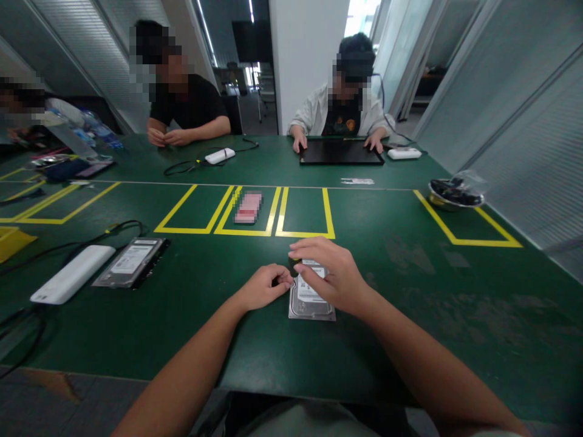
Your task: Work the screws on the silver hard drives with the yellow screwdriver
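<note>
A silver hard drive [311,301] with a white label lies flat on the green table [410,273] just in front of me. My right hand [328,272] rests on its far end, fingers bent over the label. My left hand [264,286] is curled at the drive's left edge, fingertips pinched on something small and dark that I cannot make out. A second hard drive [130,261] lies to the left, beside a white power bank [73,274].
Yellow tape boxes [246,209] mark the table's middle; one holds a pink item [248,207]. A bowl of dark parts [455,193] sits at the right. Two people sit across, one with hands on a black tablet [340,152]. Cables [64,246] trail at left.
</note>
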`<state>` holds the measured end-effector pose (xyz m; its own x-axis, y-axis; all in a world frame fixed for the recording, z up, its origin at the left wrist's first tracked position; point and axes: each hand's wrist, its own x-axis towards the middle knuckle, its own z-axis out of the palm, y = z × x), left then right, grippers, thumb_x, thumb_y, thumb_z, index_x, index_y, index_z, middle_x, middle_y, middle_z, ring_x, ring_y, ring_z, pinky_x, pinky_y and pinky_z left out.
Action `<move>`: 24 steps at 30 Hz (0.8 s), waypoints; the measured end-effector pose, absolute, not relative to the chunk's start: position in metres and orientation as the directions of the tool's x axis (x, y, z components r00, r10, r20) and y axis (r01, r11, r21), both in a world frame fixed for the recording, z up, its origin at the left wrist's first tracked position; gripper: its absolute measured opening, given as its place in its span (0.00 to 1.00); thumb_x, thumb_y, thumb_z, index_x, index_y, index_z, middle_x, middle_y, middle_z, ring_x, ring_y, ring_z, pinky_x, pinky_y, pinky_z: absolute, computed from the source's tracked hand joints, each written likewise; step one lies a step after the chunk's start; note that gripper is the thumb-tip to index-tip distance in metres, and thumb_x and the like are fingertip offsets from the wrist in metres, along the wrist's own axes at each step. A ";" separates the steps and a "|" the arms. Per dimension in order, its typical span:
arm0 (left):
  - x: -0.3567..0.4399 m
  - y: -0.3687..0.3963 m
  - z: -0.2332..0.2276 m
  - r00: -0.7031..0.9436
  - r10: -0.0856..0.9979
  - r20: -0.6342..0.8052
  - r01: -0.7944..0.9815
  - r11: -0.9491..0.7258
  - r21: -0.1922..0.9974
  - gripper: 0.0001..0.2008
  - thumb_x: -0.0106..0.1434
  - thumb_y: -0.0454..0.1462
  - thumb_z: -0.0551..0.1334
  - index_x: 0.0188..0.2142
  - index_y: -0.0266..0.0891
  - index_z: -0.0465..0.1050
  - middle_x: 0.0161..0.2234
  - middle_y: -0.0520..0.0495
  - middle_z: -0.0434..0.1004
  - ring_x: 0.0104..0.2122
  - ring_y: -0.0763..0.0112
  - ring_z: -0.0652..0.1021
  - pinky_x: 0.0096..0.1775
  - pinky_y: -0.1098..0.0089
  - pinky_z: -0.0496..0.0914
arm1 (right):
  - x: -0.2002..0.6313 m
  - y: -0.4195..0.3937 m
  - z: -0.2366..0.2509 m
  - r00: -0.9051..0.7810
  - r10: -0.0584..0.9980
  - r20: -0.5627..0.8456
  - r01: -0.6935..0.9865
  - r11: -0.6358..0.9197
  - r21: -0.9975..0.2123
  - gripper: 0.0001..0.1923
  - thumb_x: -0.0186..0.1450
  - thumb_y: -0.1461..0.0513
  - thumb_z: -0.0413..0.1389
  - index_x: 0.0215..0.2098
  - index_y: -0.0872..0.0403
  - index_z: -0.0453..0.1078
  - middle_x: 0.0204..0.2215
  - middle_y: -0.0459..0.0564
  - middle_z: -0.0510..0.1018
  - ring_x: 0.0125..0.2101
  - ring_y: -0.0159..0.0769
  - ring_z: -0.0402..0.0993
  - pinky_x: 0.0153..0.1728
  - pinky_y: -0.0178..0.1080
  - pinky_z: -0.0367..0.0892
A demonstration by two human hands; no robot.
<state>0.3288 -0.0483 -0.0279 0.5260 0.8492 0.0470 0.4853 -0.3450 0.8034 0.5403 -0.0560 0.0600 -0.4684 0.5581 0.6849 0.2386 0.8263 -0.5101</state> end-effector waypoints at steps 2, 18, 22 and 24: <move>0.329 -0.048 -0.028 0.518 0.854 0.053 0.487 -0.345 0.803 0.05 0.61 0.36 0.60 0.32 0.35 0.72 0.28 0.51 0.72 0.30 0.72 0.70 0.34 0.72 0.64 | 0.540 -0.056 0.060 -0.457 0.579 0.675 0.266 0.813 -0.517 0.09 0.66 0.63 0.57 0.45 0.53 0.73 0.42 0.53 0.76 0.43 0.38 0.74 0.43 0.43 0.71; 0.329 -0.049 -0.027 0.525 0.850 0.049 0.488 -0.347 0.801 0.05 0.61 0.35 0.59 0.34 0.35 0.73 0.29 0.51 0.72 0.31 0.71 0.71 0.35 0.72 0.64 | 0.540 -0.056 0.061 -0.449 0.582 0.678 0.271 0.812 -0.517 0.08 0.65 0.62 0.59 0.43 0.54 0.74 0.39 0.53 0.75 0.40 0.37 0.73 0.39 0.42 0.72; 0.329 -0.048 -0.027 0.527 0.848 0.048 0.489 -0.349 0.799 0.05 0.61 0.34 0.60 0.33 0.35 0.73 0.29 0.51 0.71 0.31 0.72 0.70 0.35 0.72 0.64 | 0.541 -0.055 0.060 -0.456 0.576 0.678 0.253 0.815 -0.522 0.06 0.65 0.64 0.58 0.42 0.53 0.73 0.37 0.52 0.77 0.41 0.36 0.74 0.41 0.41 0.72; 0.329 -0.048 -0.028 0.529 0.847 0.048 0.489 -0.351 0.798 0.05 0.61 0.35 0.60 0.34 0.35 0.73 0.29 0.50 0.72 0.31 0.72 0.71 0.35 0.72 0.64 | 0.541 -0.055 0.060 -0.470 0.553 0.687 0.224 0.828 -0.513 0.09 0.66 0.66 0.56 0.44 0.53 0.72 0.40 0.52 0.79 0.44 0.37 0.74 0.45 0.43 0.71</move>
<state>0.3288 -0.0481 -0.0279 0.5294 0.8470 0.0481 0.4892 -0.3511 0.7984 0.5413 -0.0549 0.0597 -0.4704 0.5533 0.6875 0.2245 0.8284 -0.5132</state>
